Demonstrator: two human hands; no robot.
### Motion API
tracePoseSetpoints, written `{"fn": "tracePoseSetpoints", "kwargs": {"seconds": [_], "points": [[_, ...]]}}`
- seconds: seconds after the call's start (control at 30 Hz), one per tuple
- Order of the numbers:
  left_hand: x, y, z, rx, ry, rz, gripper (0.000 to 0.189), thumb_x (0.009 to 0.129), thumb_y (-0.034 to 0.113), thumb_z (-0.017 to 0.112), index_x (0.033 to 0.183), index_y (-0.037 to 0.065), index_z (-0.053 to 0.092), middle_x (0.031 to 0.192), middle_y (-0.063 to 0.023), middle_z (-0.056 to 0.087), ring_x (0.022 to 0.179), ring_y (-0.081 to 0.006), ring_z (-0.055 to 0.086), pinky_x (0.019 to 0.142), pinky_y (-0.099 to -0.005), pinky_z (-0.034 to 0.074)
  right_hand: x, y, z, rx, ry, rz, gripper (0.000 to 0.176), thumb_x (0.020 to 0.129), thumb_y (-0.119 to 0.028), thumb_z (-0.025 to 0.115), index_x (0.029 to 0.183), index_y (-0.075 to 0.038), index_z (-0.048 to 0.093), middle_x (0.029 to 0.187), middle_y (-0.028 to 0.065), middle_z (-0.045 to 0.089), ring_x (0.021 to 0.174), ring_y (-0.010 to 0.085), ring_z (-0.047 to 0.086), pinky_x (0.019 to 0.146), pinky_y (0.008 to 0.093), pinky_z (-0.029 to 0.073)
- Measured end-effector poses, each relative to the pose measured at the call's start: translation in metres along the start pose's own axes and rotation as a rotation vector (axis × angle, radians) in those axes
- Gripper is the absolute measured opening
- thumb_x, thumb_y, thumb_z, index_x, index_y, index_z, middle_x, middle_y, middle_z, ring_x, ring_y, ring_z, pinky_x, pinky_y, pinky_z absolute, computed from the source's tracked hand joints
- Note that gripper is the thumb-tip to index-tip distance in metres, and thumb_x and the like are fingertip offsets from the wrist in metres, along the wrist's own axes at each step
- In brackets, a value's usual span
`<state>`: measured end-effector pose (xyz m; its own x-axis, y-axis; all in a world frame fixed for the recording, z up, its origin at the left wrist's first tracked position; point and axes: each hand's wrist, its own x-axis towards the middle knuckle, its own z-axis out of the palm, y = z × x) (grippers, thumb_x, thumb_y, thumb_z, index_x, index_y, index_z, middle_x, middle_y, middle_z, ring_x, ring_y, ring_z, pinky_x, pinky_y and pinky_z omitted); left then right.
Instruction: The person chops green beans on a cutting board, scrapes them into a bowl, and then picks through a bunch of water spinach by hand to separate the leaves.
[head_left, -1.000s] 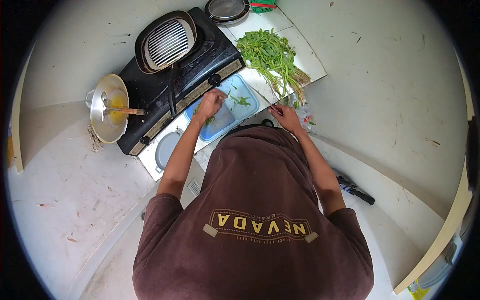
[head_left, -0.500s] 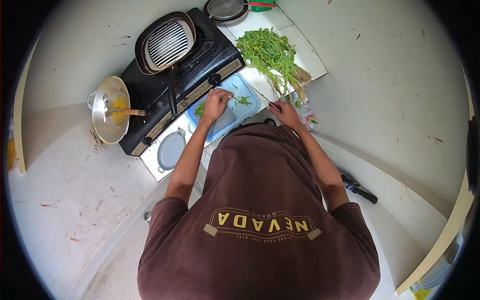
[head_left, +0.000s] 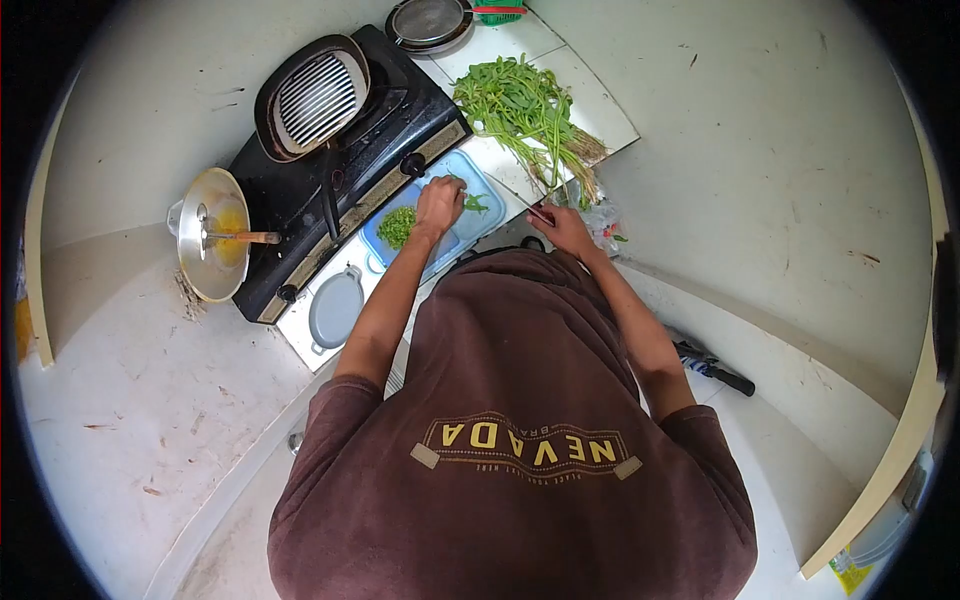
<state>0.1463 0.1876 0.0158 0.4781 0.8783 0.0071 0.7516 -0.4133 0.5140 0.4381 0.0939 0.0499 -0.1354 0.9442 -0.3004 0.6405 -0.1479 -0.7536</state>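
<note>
My left hand (head_left: 440, 206) is over the blue cutting board (head_left: 484, 222), fingers curled down around some green leaves (head_left: 474, 203), which its fingers partly hide. On the board's left part, beside that wrist, lies a heap of finely chopped greens (head_left: 397, 227). My right hand (head_left: 566, 230) is closed round the handle of a knife (head_left: 538, 213). The thin blade points up and left over the board's right edge. Just beyond the right hand is a large bunch of leafy greens (head_left: 515, 105), its roots towards the right.
A black gas stove (head_left: 290, 215) carries a grill pan (head_left: 320, 100). Left of it, a metal pan (head_left: 212, 240) holds yellow liquid and a wooden-handled utensil. A small grey plate (head_left: 336, 308), a strainer (head_left: 428, 20) and a plastic bag (head_left: 603, 218) are around the board.
The view has shifted slightly. My left hand has moved right over the board towards the loose leaves, uncovering more of the chopped heap. My right hand still holds the knife at the board's edge.
</note>
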Motion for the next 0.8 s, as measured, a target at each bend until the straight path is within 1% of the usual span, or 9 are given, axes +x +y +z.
{"fn": "tracePoseSetpoints", "kwargs": {"seconds": [0.07,0.17,0.27,0.37,0.57,0.67,0.77,0.8], "points": [[-0.001,0.002,0.003,0.012,-0.001,-0.024,0.021,0.084,0.015,0.07,0.102,0.005,0.069,0.094,-0.0159,0.07,0.09,-0.0375,0.065,0.083,-0.0485,0.052,0.0,0.01,0.005,0.014,0.023,-0.021,0.043,0.092,-0.046,0.068,0.103,-0.005,0.073,0.081,0.0213,0.069,0.076,0.0391,0.068,0.07,0.0453,0.051],[-0.011,0.012,-0.002,0.047,-0.05,-0.145,0.015,0.084,0.017,0.07,0.095,0.007,0.069,0.094,-0.0138,0.071,0.096,-0.0346,0.065,0.084,-0.0489,0.049,0.0,0.024,0.009,-0.022,0.014,0.031,0.044,0.092,-0.046,0.067,0.101,-0.004,0.073,0.077,0.021,0.067,0.072,0.0396,0.066,0.067,0.0455,0.05],[-0.021,0.019,-0.007,0.134,-0.105,-0.214,0.017,0.084,0.019,0.07,0.096,0.008,0.068,0.093,-0.0127,0.071,0.098,-0.0332,0.065,0.084,-0.0494,0.047,-0.004,0.019,0.005,0.039,0.063,-0.005,0.044,0.092,-0.046,0.067,0.097,-0.003,0.072,0.074,0.0212,0.066,0.07,0.04,0.065,0.066,0.046,0.05],[-0.029,0.024,-0.009,0.159,-0.108,-0.178,0.017,0.084,0.019,0.07,0.096,0.009,0.068,0.093,-0.0124,0.072,0.099,-0.0321,0.065,0.085,-0.0489,0.046,-0.002,0.021,0.004,0.029,0.041,0.004,0.045,0.092,-0.046,0.068,0.097,-0.002,0.072,0.074,0.0221,0.066,0.071,0.0401,0.065,0.067,0.0459,0.05],[-0.036,0.012,0.016,0.256,0.019,-0.11,0.015,0.087,0.018,0.064,0.098,0.009,0.07,0.099,-0.0108,0.071,0.1,-0.0311,0.064,0.085,-0.0486,0.045,0.0,0.021,0.006,0.008,0.031,-0.023,0.047,0.092,-0.047,0.068,0.099,-0.001,0.072,0.076,0.0227,0.067,0.073,0.0403,0.067,0.069,0.0464,0.051],[-0.039,0.014,0.015,0.269,0.063,-0.109,0.016,0.089,0.017,0.061,0.098,0.009,0.07,0.1,-0.0108,0.07,0.098,-0.0307,0.063,0.084,-0.0486,0.045,0.003,0.023,0.008,0.003,0.012,-0.027,0.046,0.092,-0.047,0.067,0.099,-0.001,0.072,0.076,0.0226,0.067,0.073,0.0407,0.067,0.069,0.0471,0.051],[-0.041,0.02,0.005,0.191,0.103,-0.141,0.015,0.09,0.017,0.061,0.098,0.009,0.071,0.098,-0.0117,0.069,0.097,-0.032,0.063,0.083,-0.0477,0.046,0.004,0.009,0.003,0.016,-0.014,-0.011,0.045,0.093,-0.046,0.067,0.1,-0.002,0.072,0.079,0.0218,0.068,0.074,0.039,0.067,0.07,0.046,0.051],[-0.041,0.019,0.003,0.116,0.13,-0.152,0.015,0.09,0.016,0.062,0.098,0.008,0.071,0.098,-0.0124,0.069,0.096,-0.033,0.063,0.083,-0.0477,0.047,0.005,0.005,0.002,0.03,-0.013,-0.007,0.046,0.093,-0.046,0.066,0.1,-0.001,0.071,0.079,0.0215,0.068,0.074,0.0381,0.067,0.07,0.0455,0.051]]}}
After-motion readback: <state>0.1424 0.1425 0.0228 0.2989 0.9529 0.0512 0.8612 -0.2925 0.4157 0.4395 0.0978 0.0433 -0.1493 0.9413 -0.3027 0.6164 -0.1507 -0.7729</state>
